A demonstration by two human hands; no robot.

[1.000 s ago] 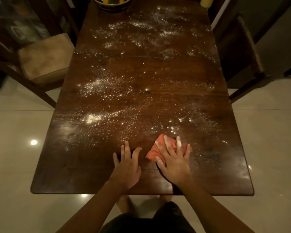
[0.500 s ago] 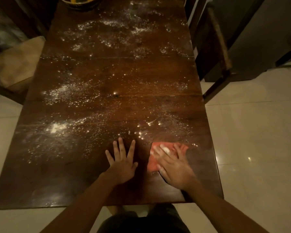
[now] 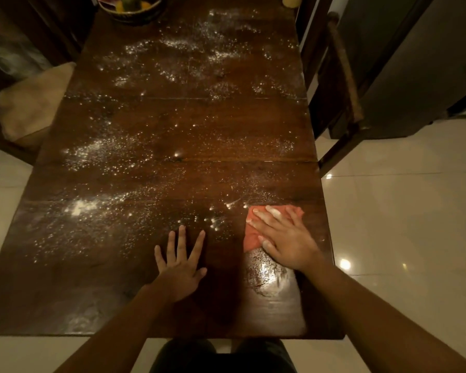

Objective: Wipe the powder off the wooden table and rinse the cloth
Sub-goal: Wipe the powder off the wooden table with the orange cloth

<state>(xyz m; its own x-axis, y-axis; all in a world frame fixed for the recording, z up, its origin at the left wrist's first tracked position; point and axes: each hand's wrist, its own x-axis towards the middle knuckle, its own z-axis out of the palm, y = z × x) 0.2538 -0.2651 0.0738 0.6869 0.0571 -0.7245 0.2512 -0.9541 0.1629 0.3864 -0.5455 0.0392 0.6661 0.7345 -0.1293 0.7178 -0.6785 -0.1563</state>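
Dim room, wooden table (image 3: 156, 313) w/ powder (image 3: 97, 153). Right hand (image 3: 283, 238) flat, fingers straight, pressing cloth (image 3: 250, 239) to wipe; left hand (image 3: 180, 261) flat, empty, bracing.

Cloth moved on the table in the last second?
Yes. The orange cloth, pressed under the right hand, has slid right, closer to the right edge of the table and farther from the left hand.

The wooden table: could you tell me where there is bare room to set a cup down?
Bare wood: between left hand and right hand on the cloth, and the near edge. Powder crowds everything beyond the hands.
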